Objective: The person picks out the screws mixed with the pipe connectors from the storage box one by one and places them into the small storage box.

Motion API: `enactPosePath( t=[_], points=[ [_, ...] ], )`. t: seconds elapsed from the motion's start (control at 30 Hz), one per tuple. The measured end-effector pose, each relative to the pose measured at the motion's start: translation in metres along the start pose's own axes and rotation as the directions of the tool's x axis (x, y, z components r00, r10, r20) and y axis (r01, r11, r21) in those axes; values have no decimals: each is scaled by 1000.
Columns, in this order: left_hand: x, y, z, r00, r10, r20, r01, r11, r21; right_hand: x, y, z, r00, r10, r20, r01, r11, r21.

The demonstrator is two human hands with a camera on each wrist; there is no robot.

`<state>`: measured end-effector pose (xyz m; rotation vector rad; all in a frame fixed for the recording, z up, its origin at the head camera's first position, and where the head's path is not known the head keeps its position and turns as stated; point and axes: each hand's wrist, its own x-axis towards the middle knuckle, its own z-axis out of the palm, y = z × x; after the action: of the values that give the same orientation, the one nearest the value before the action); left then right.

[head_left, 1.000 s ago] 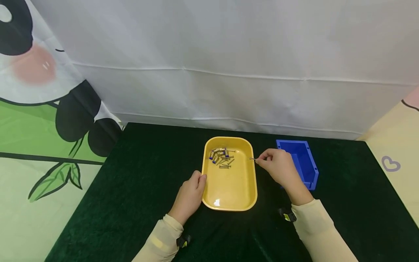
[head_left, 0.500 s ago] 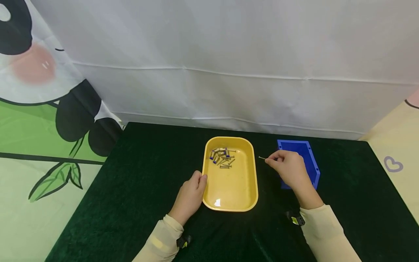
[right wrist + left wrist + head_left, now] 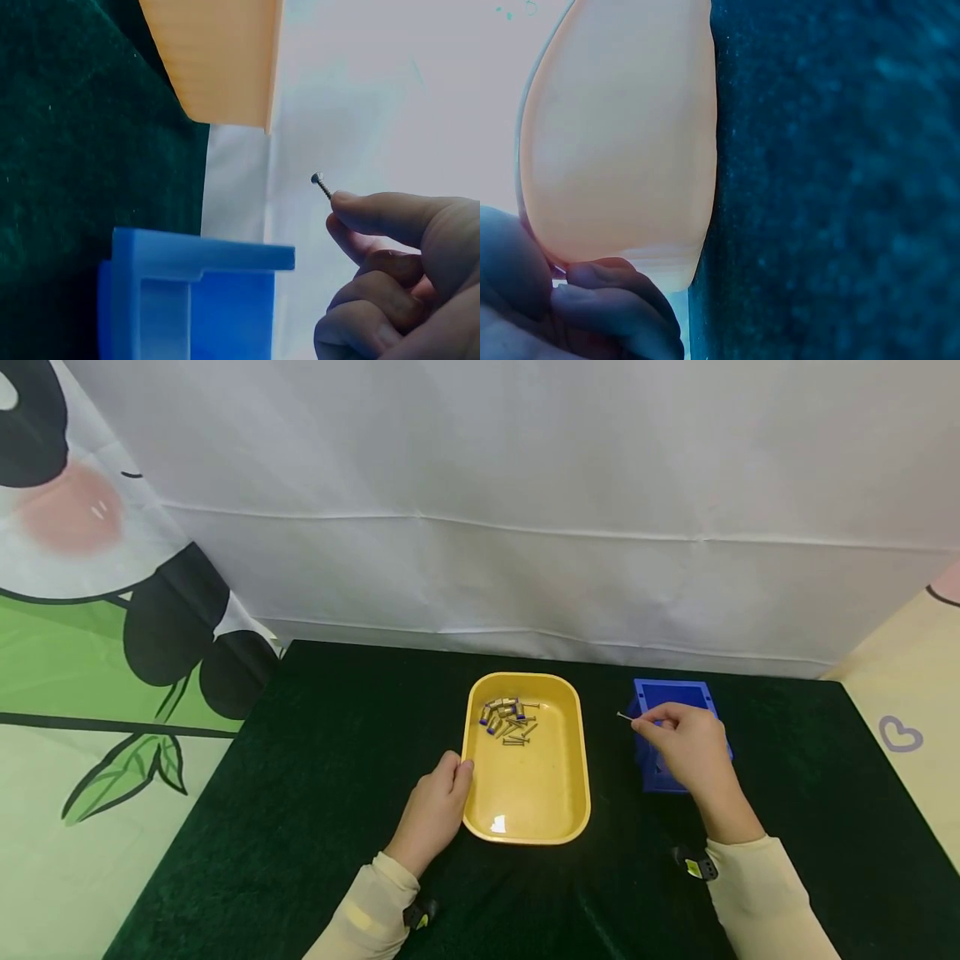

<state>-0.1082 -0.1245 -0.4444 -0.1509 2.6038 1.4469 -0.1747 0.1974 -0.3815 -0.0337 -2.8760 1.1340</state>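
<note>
My right hand [image 3: 688, 747] pinches a screw [image 3: 322, 184] between thumb and forefinger, its head and part of the thread sticking out. In the head view that hand is over the blue bin [image 3: 675, 692], covering much of its inside. My left hand [image 3: 433, 806] grips the left rim of the yellow tray [image 3: 528, 797], thumb on top and fingers curled beneath the rim in the left wrist view. Toward the tray's far left lie several screws [image 3: 514, 742] and several short metal pieces with blue ends [image 3: 493, 724].
A dark green cloth [image 3: 337, 727] covers the table. Behind it hangs a white curtain [image 3: 525, 585]. At the left stands a printed panda backdrop [image 3: 90, 552], and a cream panel with a heart [image 3: 898, 735] is at the right.
My right hand has moved right with the screw, from beside the tray's right rim to over the blue bin. The left hand and tray stay put.
</note>
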Motion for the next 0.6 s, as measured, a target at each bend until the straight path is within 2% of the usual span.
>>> enactPosePath(
  t=[0.27, 0.6],
  points=[
    [0, 4, 1, 1000, -2, 3, 2, 1000, 2, -6, 10, -12, 999, 28, -28, -28, 999, -15],
    [0, 3, 0, 1000, -10, -8, 10, 1000, 6, -16, 28, -21, 997, 71, -39, -69, 997, 31]
  ],
)
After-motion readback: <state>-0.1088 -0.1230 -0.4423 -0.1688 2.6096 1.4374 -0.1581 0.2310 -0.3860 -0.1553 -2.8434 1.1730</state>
